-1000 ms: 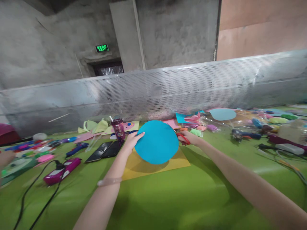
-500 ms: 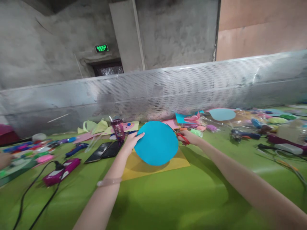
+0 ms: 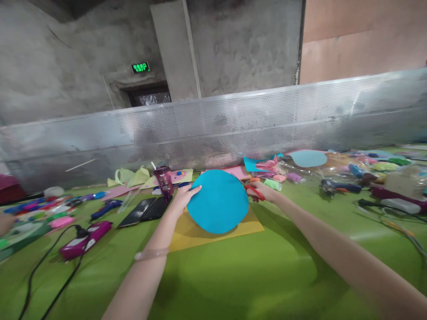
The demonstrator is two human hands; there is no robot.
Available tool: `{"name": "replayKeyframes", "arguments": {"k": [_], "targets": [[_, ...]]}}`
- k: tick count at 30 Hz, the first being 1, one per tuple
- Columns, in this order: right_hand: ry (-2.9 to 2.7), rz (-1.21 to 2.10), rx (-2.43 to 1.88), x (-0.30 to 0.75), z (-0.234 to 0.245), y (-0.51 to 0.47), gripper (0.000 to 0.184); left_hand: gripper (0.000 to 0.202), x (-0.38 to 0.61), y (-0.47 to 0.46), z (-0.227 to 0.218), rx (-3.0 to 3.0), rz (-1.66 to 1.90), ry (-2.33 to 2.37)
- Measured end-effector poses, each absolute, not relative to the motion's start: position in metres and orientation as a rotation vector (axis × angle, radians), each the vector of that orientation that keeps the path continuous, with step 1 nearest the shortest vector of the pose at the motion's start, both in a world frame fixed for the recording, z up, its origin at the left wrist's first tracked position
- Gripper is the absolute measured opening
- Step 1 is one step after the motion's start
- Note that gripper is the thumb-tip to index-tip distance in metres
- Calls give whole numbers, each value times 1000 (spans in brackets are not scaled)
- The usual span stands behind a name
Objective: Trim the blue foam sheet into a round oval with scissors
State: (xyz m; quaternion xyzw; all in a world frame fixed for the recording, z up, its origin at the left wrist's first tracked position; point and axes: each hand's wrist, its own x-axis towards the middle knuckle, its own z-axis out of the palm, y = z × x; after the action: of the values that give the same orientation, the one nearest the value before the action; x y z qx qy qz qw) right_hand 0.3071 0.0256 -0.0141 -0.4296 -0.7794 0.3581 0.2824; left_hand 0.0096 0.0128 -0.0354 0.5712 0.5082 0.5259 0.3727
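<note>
1. Blue paper disc [image 3: 217, 202] is in the middle of the view, held up over a yellow sheet [image 3: 200, 239], on which its shadow falls.
2. The left hand [image 3: 183, 195] has its grip closed on the left edge of this disc; the thumb lies flat on the upper face.
3. The right hand [image 3: 267, 192] has its grip around the red handles of the scissors [image 3: 256, 193]. The scissors are at the upper right edge of the disc; how wide the blades are, I cannot tell.
4. The yellow sheet lies on the green counter [image 3: 233, 284].
5. On the left wrist there is a pale bracelet [image 3: 151, 254].
6. Near the left forearm lie two dark phones [image 3: 137, 212], side by side, and behind them stands a purple cup [image 3: 164, 181] with a white straw.
7. Farther to the left are a blue glue gun [image 3: 106, 209] and a magenta power strip [image 3: 86, 240] with a black cable.
8. Behind the counter there stands a perforated metal screen [image 3: 213, 129].
</note>
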Motion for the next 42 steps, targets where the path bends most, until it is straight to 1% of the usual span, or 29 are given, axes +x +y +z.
{"name": "replayKeyframes", "arguments": {"k": [5,12,27,38,42], "targets": [[-2075,971,-1170,309,-16,29,13,43,9,14,-36,1505,1332,1343],[-2106,977,-1158,311,-20,33,17,46,9,13,-35,1517,1304,1366],[-2185,826,-1188,311,-17,31,18,45,9,14,-35,1497,1322,1324],[-2141,877,-1155,313,-20,35,10,43,9,13,-36,1511,1318,1328],[-2147,838,-1163,314,-20,35,10,42,11,11,-33,1490,1305,1322]]}}
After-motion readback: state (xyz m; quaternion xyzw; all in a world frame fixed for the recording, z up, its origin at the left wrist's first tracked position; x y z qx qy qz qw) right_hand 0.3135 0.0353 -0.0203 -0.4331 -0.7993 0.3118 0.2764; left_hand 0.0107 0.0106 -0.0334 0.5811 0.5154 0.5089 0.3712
